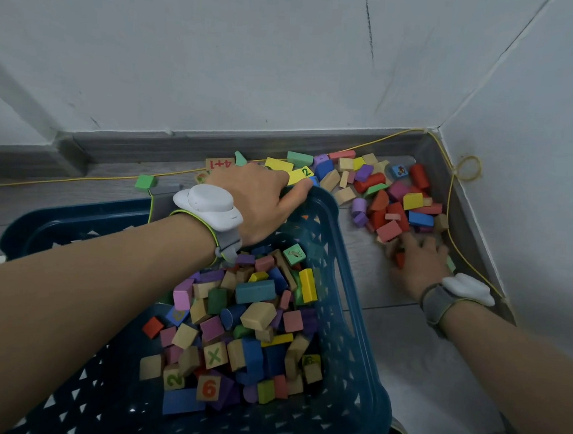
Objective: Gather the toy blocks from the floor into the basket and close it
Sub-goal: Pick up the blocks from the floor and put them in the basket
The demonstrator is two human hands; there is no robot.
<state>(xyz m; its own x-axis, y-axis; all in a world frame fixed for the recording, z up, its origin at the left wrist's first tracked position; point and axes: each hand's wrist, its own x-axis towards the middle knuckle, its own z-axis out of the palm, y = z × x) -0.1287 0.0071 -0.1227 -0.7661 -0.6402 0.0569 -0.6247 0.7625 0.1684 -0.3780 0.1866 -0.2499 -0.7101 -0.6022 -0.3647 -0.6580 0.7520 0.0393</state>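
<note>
A dark blue plastic basket [349,323] stands on the floor, partly filled with several coloured wooden blocks [258,313]. My left hand [262,198] grips the basket's far rim, fingers curled over the edge. More blocks [391,197] lie heaped on the floor in the room's corner, beyond and right of the basket. My right hand [417,260] is down at the near edge of that heap, fingers curled round a red block [400,258]. The basket's blue lid [75,215] shows at the left behind my forearm.
Two white walls meet at the corner [435,130], with a grey skirting board [182,141]. A thin yellow cord [77,178] runs along the floor and up the corner. A lone green block [145,182] lies at the left. Pale floor tiles [420,361] lie right of the basket.
</note>
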